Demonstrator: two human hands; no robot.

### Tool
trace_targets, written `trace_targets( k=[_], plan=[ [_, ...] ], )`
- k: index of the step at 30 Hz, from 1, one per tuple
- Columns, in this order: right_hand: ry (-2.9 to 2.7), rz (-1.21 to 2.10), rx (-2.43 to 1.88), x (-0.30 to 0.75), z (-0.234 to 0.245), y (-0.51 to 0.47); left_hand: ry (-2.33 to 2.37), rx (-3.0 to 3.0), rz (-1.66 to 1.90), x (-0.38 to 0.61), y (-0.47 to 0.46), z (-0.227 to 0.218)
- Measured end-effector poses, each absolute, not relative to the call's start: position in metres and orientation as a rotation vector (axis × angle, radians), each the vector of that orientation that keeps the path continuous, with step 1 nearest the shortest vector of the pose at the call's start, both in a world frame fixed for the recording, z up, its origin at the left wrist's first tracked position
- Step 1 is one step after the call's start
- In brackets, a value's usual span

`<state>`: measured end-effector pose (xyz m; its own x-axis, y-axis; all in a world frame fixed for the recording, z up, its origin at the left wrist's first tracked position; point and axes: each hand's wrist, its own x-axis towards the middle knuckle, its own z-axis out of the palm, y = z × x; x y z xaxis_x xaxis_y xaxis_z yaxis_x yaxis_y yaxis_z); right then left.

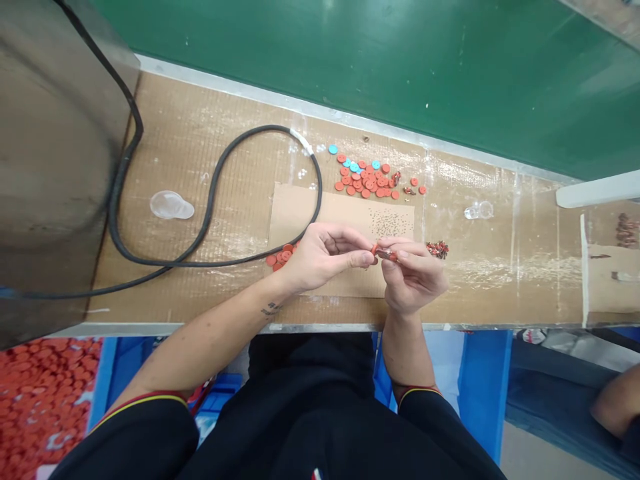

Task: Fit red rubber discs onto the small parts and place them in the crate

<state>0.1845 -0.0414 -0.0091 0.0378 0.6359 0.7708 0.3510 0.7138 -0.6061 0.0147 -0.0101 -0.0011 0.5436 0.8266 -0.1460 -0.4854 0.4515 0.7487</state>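
My left hand (325, 257) and my right hand (413, 273) meet above a cardboard sheet (300, 213), pinching a small orange button (385, 254) between their fingertips. Fingers hide most of it, and a metal part may be attached. Orange and several turquoise buttons (365, 179) lie scattered beyond my hands. More orange buttons (281, 257) sit partly under my left hand. Tiny dark bits (387, 223) are spread on the cardboard. Close to my right hand is a small heap of red and metallic parts (437, 249).
A black cable (210, 200) loops across the taped bench (500, 280). Clear plastic pieces (170, 205) lie left and right. A green panel (350, 67) runs along the far edge, a grey metal object (50, 153) stands at left, and a bin of orange buttons (40, 400) sits below.
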Motion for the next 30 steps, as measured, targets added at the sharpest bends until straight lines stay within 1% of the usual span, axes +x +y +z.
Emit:
trace_targets(
  k=[6, 20, 26, 30],
  plan=[
    [-1.545, 0.212, -0.85, 0.1848, -0.0106, -0.0423, 0.525, 0.75, 0.885, 0.0139, -0.0109, 0.0011],
    [-1.545, 0.245, -0.819, 0.1853, -0.0099, -0.0439, 0.556, 0.797, 0.949, 0.0151, -0.0158, 0.0051],
    [-1.554, 0.295, -0.744, 0.1867, -0.0108, -0.0431, 0.521, 0.792, 1.003, 0.015, -0.0174, 0.0044],
    [-1.55, 0.303, -0.755, 0.187, -0.0113, -0.0432, 0.537, 0.787, 0.98, 0.0146, -0.0176, 0.0028]
  ],
)
